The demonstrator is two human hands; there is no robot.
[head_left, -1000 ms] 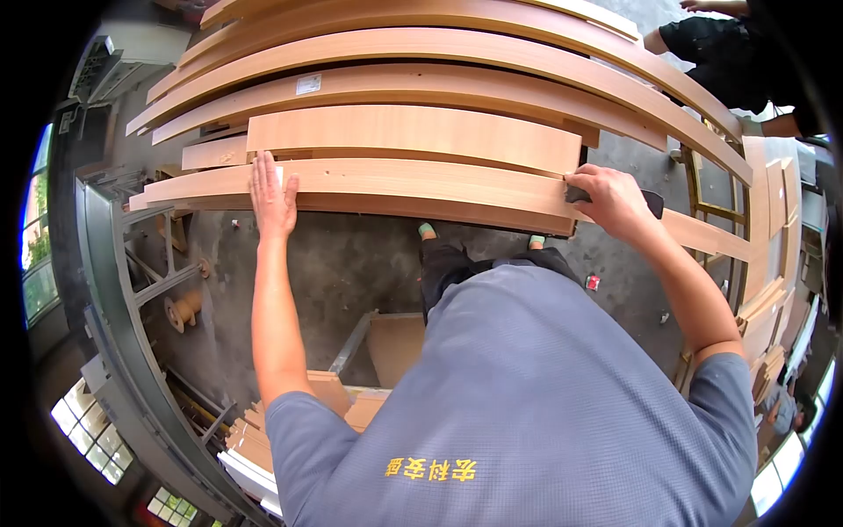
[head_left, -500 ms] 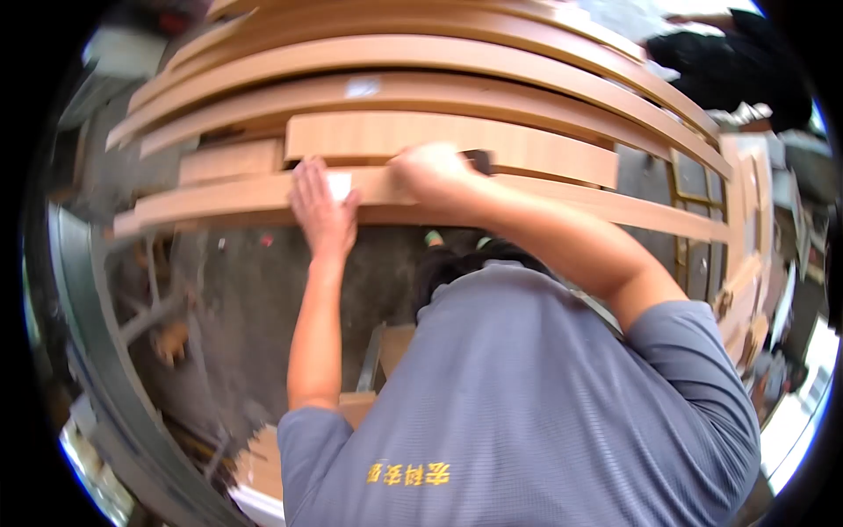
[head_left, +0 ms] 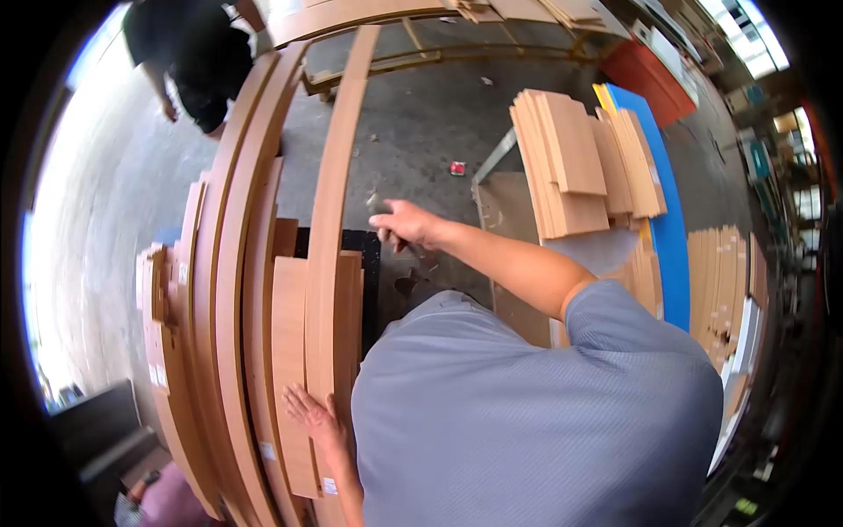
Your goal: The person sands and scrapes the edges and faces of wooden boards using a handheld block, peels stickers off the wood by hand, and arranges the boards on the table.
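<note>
Several long boards (head_left: 230, 290) lie stacked side by side; left hand (head_left: 309, 416) rests flat, fingers together, on the top strip (head_left: 332, 263). Right hand (head_left: 402, 225), clear of the strip's edge, clamps a small dark tool (head_left: 378, 207). Work looks mid-course, most boards untouched.

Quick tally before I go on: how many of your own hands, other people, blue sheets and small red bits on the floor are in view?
Own hands: 2, the left hand flat on the wood strips and the right hand closed on a small tool
Other person: 1
Blue sheet: 1
Small red item on the floor: 1
Total: 5
</note>
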